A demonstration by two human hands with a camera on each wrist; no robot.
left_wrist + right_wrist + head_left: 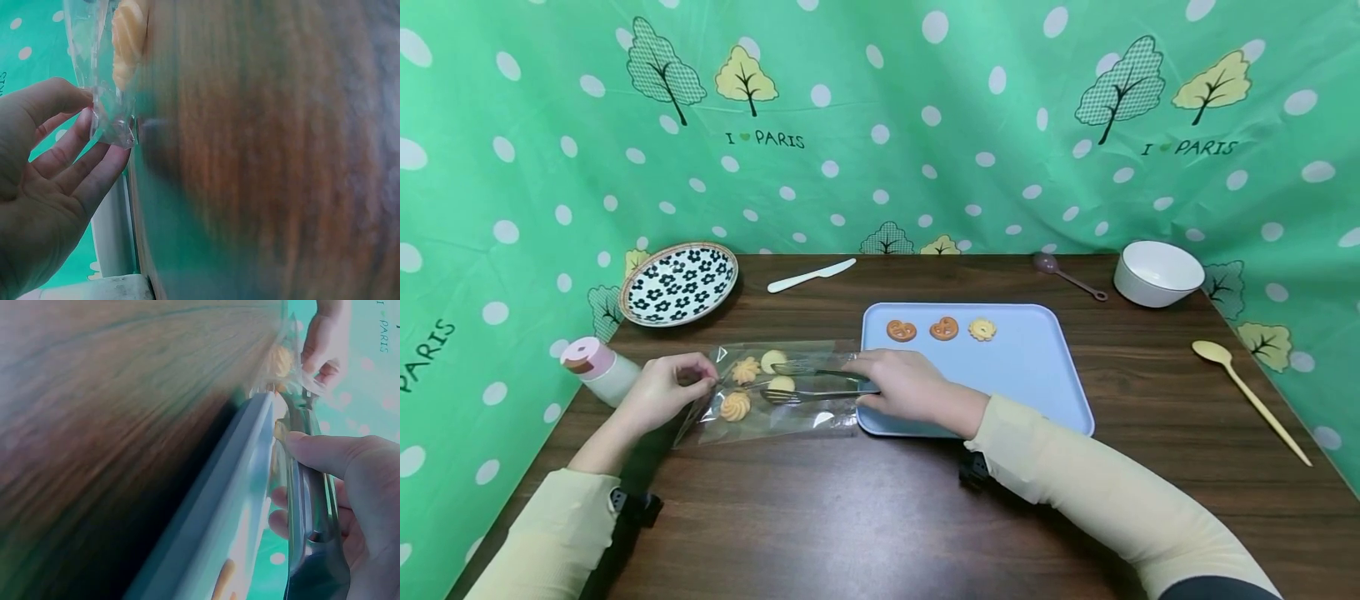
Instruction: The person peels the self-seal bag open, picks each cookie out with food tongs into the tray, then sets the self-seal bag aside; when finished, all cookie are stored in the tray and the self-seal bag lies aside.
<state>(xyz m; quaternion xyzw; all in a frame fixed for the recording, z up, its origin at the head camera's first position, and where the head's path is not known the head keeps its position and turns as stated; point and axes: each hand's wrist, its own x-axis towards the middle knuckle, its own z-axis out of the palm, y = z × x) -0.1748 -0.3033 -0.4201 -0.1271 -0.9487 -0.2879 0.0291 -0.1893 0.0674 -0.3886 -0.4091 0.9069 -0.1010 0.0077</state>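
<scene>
A: L hand (658,392)?
B: Pinches L end of clear bag (808,423), on table (775,517) w/ cookies (735,407) inside, next to blue tray (1000,375).
A: R hand (910,385)?
B: Grips tongs (823,396), tips at pale cookies (781,383) in bag; tray bears 3 biscuits (982,330).

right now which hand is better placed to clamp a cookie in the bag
Likely the right hand: it holds the tongs, whose tips are at the pale cookies in the clear bag. The left hand pinches the bag's opposite end, better suited to steadying it.
</scene>
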